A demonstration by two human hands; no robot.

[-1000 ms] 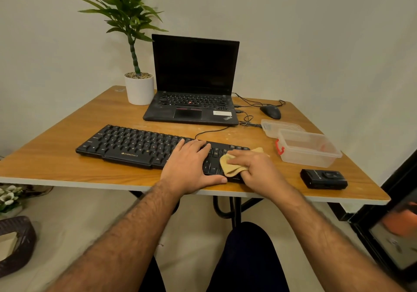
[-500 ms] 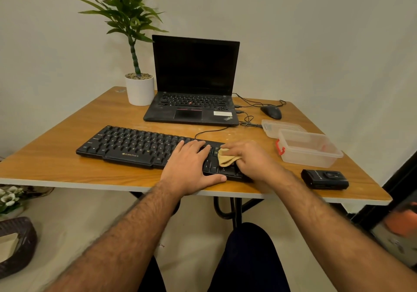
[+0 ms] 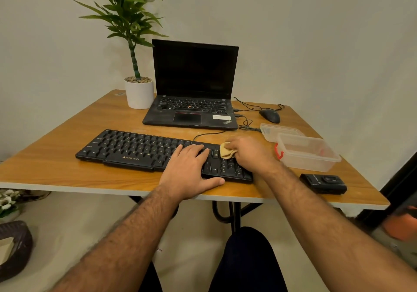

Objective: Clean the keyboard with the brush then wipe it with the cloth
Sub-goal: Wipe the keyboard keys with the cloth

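Observation:
A black keyboard (image 3: 135,148) lies across the front of the wooden table (image 3: 56,174). My left hand (image 3: 191,170) rests flat on its right-middle keys, fingers straight, thumb on the table's front edge. My right hand (image 3: 250,153) grips a bunched tan cloth (image 3: 225,150) and presses it on the far right end of the keyboard, near its back edge. Most of the cloth is hidden under my fingers. No brush is in view.
Behind the keyboard stands an open black laptop (image 3: 191,102), with a potted plant (image 3: 138,91) to its left and a mouse (image 3: 269,116) with cables to its right. A clear plastic box (image 3: 309,154) and its lid (image 3: 277,130) sit right of my hand. A small black device (image 3: 323,182) lies near the front right edge.
My right hand has slid the cloth away from me, from the keyboard's front right corner to its back right edge. My left hand has stayed put.

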